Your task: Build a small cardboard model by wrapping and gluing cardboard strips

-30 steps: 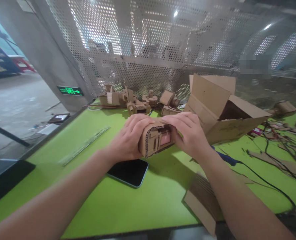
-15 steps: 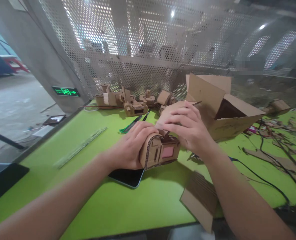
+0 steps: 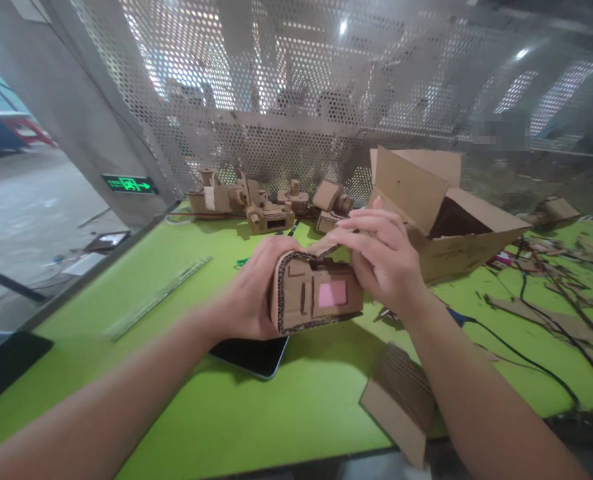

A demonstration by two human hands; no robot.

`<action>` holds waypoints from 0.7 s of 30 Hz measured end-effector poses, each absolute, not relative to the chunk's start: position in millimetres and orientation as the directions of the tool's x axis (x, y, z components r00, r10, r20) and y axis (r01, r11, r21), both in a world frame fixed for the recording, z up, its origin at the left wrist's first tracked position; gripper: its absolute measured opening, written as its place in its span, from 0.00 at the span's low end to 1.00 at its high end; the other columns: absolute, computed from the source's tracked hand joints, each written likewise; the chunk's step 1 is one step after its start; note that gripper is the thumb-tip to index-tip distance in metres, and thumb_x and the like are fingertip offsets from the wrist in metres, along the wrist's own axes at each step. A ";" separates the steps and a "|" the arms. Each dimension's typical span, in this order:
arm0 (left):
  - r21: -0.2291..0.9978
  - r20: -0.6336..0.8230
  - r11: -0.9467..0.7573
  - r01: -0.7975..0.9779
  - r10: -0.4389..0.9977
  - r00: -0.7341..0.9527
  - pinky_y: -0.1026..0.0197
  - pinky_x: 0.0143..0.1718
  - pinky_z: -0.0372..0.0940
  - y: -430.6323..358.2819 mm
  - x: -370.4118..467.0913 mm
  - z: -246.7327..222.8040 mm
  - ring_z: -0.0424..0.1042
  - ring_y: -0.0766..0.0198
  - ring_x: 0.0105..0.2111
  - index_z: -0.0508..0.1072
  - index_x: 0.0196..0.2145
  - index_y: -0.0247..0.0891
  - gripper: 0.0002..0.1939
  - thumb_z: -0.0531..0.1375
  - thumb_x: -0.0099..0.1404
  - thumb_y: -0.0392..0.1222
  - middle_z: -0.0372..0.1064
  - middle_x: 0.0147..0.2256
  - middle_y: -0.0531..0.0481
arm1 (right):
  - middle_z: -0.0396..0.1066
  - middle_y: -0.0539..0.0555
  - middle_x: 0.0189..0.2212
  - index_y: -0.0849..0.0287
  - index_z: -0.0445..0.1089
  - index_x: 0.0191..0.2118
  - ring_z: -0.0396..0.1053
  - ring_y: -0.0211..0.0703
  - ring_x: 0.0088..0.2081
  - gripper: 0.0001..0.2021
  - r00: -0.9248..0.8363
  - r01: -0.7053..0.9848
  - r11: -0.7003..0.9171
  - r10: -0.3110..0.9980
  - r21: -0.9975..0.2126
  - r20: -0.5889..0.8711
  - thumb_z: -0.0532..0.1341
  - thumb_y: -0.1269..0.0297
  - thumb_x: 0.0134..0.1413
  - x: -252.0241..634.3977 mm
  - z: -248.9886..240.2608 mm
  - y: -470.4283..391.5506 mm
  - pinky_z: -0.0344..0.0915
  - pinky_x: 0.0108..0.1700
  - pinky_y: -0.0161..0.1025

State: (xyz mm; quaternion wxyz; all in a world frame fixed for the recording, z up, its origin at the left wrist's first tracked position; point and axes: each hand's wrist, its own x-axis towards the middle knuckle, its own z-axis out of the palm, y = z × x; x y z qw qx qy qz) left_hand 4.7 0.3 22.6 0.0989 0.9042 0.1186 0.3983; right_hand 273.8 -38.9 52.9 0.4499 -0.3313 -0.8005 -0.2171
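Between my hands is a cardboard model camera with a rounded left end, exposed corrugated edges and a pink rectangle on the side facing me. My left hand is closed around its left end. At the upper right, my right hand grips a loose cardboard flap on the model's top; its fingers are bent and the thumb is partly hidden. A dark phone-like device with a pale edge lies on the table beneath and left of the model.
Several cardboard models stand along the perforated metal screen. An open cardboard box is at the right, with scraps and cables beyond. A clear ruler lies left, a folded cardboard piece near the front edge.
The model has turned so its pink-windowed side faces me more squarely. My right hand has brought the flap down toward the top. The green-handled tool behind is now mostly covered.
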 end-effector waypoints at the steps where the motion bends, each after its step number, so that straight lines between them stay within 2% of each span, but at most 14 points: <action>1: 0.272 0.718 -0.953 0.136 0.295 0.630 0.42 0.57 0.70 2.2 2.4 24.0 0.68 0.43 0.55 0.59 0.65 0.40 0.47 0.74 0.52 0.48 0.64 0.56 0.36 | 0.80 0.56 0.48 0.47 0.78 0.48 0.74 0.55 0.55 0.09 -0.307 0.772 0.635 0.328 0.032 0.893 0.63 0.68 0.69 274.9 52.3 -38.2 0.70 0.60 0.60; 3: 0.262 0.756 -0.955 0.139 0.293 0.585 0.41 0.57 0.70 4.6 -1.6 27.0 0.68 0.42 0.55 0.60 0.64 0.41 0.48 0.74 0.50 0.50 0.64 0.56 0.37 | 0.80 0.55 0.40 0.48 0.77 0.42 0.76 0.54 0.48 0.02 -0.182 0.847 0.530 0.353 -0.036 0.918 0.66 0.60 0.68 276.5 51.8 -38.6 0.72 0.53 0.56; 5: 0.253 0.762 -0.953 0.170 0.304 0.571 0.39 0.58 0.69 4.9 -3.8 29.7 0.67 0.41 0.56 0.60 0.64 0.42 0.47 0.74 0.50 0.50 0.64 0.56 0.37 | 0.80 0.53 0.34 0.50 0.76 0.35 0.76 0.53 0.42 0.10 -0.119 0.882 0.461 0.420 -0.098 0.900 0.67 0.54 0.68 276.0 53.1 -41.6 0.71 0.48 0.51; 8: 0.242 0.741 -0.947 0.214 0.322 0.589 0.38 0.59 0.68 2.6 -3.8 31.0 0.66 0.41 0.56 0.59 0.64 0.42 0.47 0.74 0.51 0.47 0.64 0.56 0.37 | 0.81 0.53 0.31 0.53 0.76 0.32 0.78 0.52 0.43 0.18 -0.081 0.897 0.411 0.510 -0.161 0.856 0.60 0.50 0.73 271.4 57.9 -49.3 0.68 0.49 0.50; 10: 0.236 0.733 -0.952 0.196 0.307 0.608 0.39 0.59 0.69 0.8 -2.0 30.1 0.66 0.42 0.57 0.59 0.65 0.42 0.47 0.74 0.52 0.46 0.64 0.56 0.37 | 0.78 0.53 0.27 0.54 0.75 0.30 0.78 0.50 0.38 0.24 -0.007 0.860 0.405 0.618 -0.311 0.786 0.56 0.46 0.74 268.1 60.8 -52.8 0.68 0.45 0.48; 13: 0.226 0.739 -0.966 0.125 0.254 0.624 0.41 0.59 0.69 -2.5 2.2 28.9 0.67 0.43 0.56 0.59 0.65 0.40 0.47 0.73 0.53 0.47 0.64 0.56 0.37 | 0.72 0.52 0.21 0.53 0.71 0.25 0.73 0.46 0.26 0.29 0.118 0.644 0.338 0.843 -0.687 0.525 0.56 0.38 0.71 267.2 60.7 -49.7 0.69 0.33 0.45; 15: 0.238 0.750 -0.968 0.081 0.236 0.618 0.41 0.58 0.70 -5.7 4.9 29.8 0.68 0.43 0.56 0.59 0.65 0.40 0.46 0.73 0.53 0.48 0.64 0.56 0.36 | 0.77 0.55 0.26 0.53 0.72 0.28 0.76 0.48 0.28 0.28 0.115 0.397 0.279 0.930 -0.874 0.349 0.59 0.33 0.65 268.7 58.1 -43.0 0.74 0.34 0.46; 18: 0.276 0.724 -0.960 0.044 0.238 0.647 0.40 0.57 0.71 -11.8 7.9 33.5 0.69 0.43 0.55 0.59 0.65 0.42 0.45 0.72 0.54 0.49 0.64 0.55 0.37 | 0.82 0.59 0.38 0.53 0.74 0.43 0.83 0.54 0.40 0.28 -0.088 0.035 0.210 0.975 -0.977 0.206 0.64 0.31 0.58 270.0 55.6 -35.6 0.80 0.44 0.52; 21: 0.304 0.677 -0.952 0.027 0.236 0.697 0.40 0.57 0.72 -16.1 8.6 36.8 0.69 0.42 0.55 0.57 0.65 0.43 0.45 0.72 0.55 0.49 0.64 0.54 0.37 | 0.83 0.59 0.47 0.52 0.70 0.50 0.83 0.57 0.47 0.27 -0.226 -0.127 0.118 0.963 -0.985 0.145 0.67 0.36 0.55 269.2 57.3 -37.6 0.81 0.48 0.56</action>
